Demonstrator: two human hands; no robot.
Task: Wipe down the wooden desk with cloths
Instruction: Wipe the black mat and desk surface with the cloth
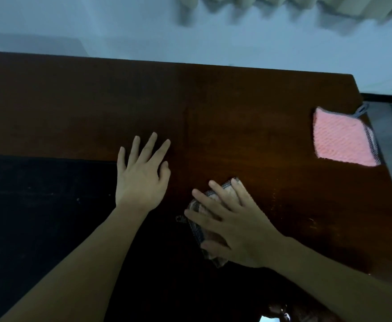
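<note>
Right hand (234, 225) flat, fingers straight, pressing grey-edged cloth (198, 225) onto wooden desk (236, 117). Left hand (141, 175) just beside it, fingers spread, palm down. Pink cloth (343, 138) at desk's right edge, well apart.

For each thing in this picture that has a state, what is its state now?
Left hand: open, fingers spread flat on the desk.
Right hand: open, straight fingers pressing the crumpled cloth.
Crumpled grey-edged cloth: bunched under the right hand.
Pink knitted square cloth: lying flat, untouched, near the desk's right edge.
Dark brown wooden desk: partly shadowed.
</note>
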